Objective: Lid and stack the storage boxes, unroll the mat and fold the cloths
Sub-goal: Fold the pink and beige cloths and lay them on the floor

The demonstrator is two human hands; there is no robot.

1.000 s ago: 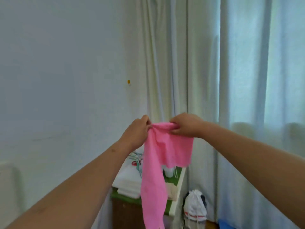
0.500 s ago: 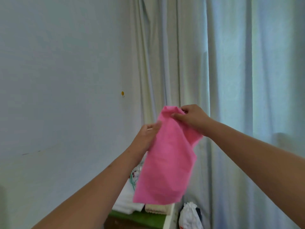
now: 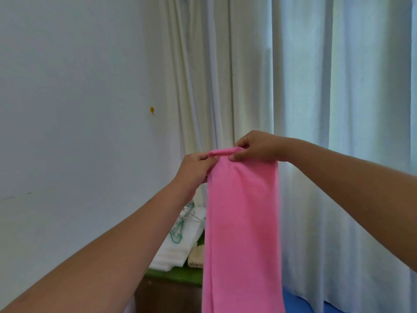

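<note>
While pinched at its rolled top edge between left hand [image 3: 195, 166] and right hand [image 3: 256, 146], pink cloth [image 3: 242, 222] hanging straight below both.

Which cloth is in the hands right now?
The pink cloth, pinched at its top edge by both hands and hanging; the white folded stack and beige cloth lie on the table.

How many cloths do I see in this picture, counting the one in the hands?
2. The pink cloth hangs from its top edge, held by the left hand and right hand. A cream cloth lies folded on the green-topped table, partly hidden; others may lie behind.
</note>
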